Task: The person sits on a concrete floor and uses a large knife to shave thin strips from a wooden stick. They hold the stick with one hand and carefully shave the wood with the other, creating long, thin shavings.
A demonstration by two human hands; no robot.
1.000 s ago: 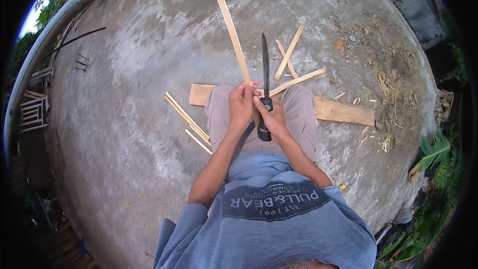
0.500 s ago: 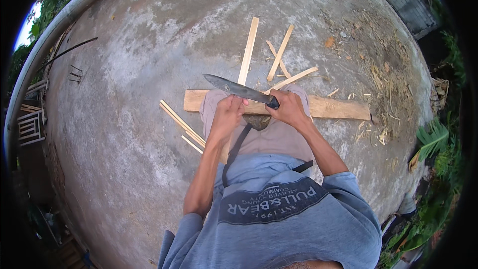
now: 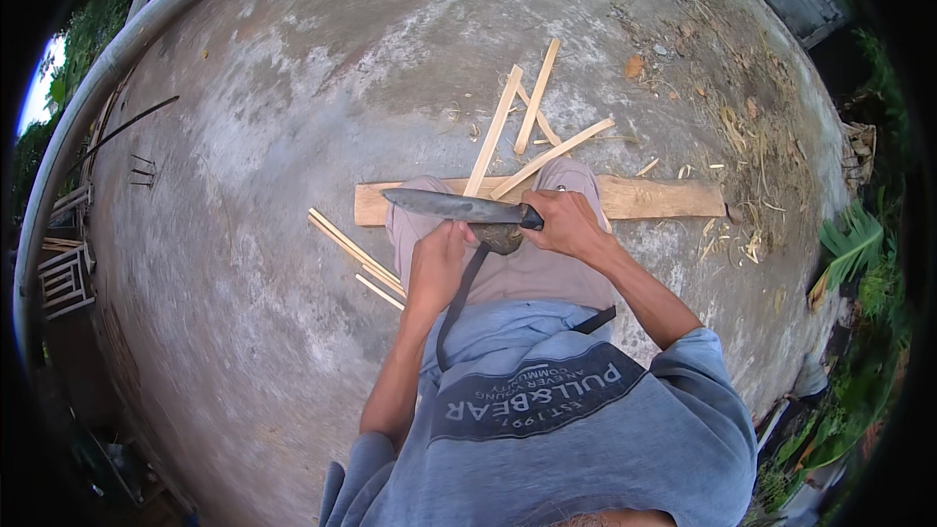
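My right hand (image 3: 564,222) is closed around the black handle of a large knife (image 3: 449,206). The long dark blade points left and lies across a pale wooden strip (image 3: 495,132). My left hand (image 3: 441,262) is closed just below the blade, in line with that strip and gripping its near part, which the hand and forearm hide. Under both knees runs a thick wooden plank (image 3: 664,199). A second strip (image 3: 556,158) rests slantwise on the plank, its near end close to the blade.
Beyond the plank lie more wooden strips (image 3: 538,98). Several thin sticks (image 3: 356,252) are on the concrete floor (image 3: 244,263) left of my legs. Shavings (image 3: 750,246) and dry litter are scattered at the right. A curved pipe (image 3: 83,98) borders the left side.
The knife has turned from a slant to nearly level, and its tip has moved left and nearer to me. The strip's far end has come nearer and tilts more to the right.
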